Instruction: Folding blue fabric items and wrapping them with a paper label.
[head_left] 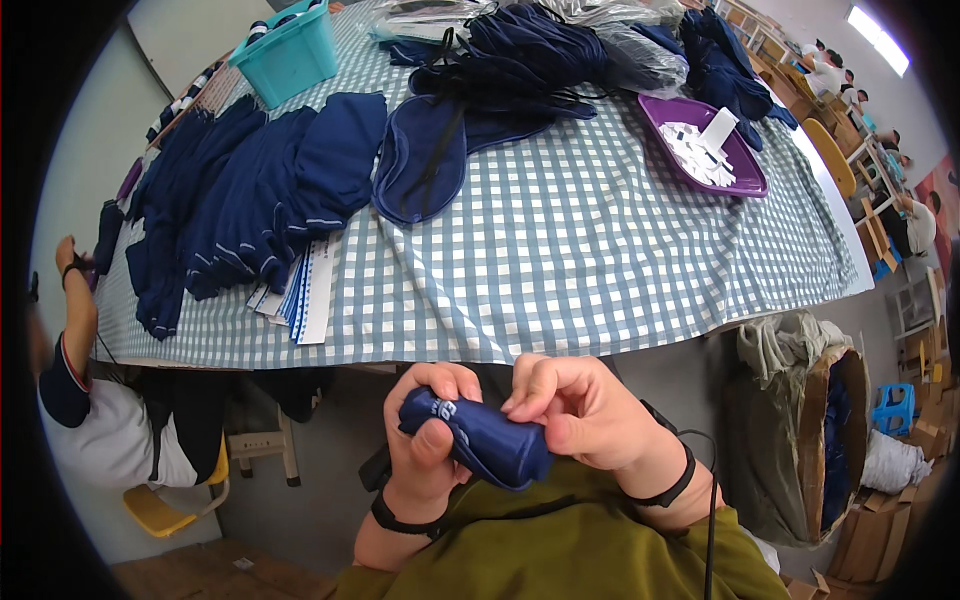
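My left hand [415, 465] is wrapped round a rolled navy cloth bundle [500, 445] with white print near one end. The roll lies tilted in front of my body, just off the table's near edge, its right end lower. At the roll's upper right side my right hand [585, 405] is closed, thumb and forefinger pinching at the cloth. On the table beyond, a navy eye mask [420, 165] with a dark strap lies flat. Left of it, several navy cloth pieces [255, 190] overlap in a row, with white and blue paper strips [305, 300] sticking out below.
A checked cloth covers the table [560, 270]. A purple tray [740, 160] with small white pieces stands right, a teal basket [290, 60] far left. Piled dark straps [530, 50] lie at the back. A co-worker [90, 400] sits left; a large open box [840, 430] stands right.
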